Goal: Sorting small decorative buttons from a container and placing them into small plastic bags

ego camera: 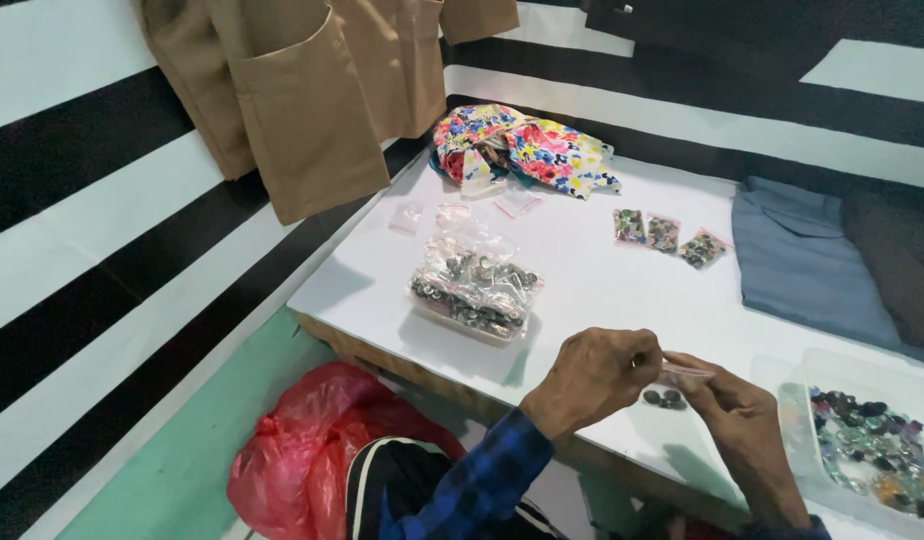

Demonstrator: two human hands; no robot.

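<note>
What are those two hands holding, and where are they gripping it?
Both the left hand and right hand pinch a small clear plastic bag by its top edge, one at each end.

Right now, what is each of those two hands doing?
Left hand: closed, fingers pinching one end of a small clear plastic bag.
Right hand: closed, pinching the bag's other end.

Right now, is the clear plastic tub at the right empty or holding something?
Holding something: the clear plastic tub contains many coloured buttons across its bottom.
</note>
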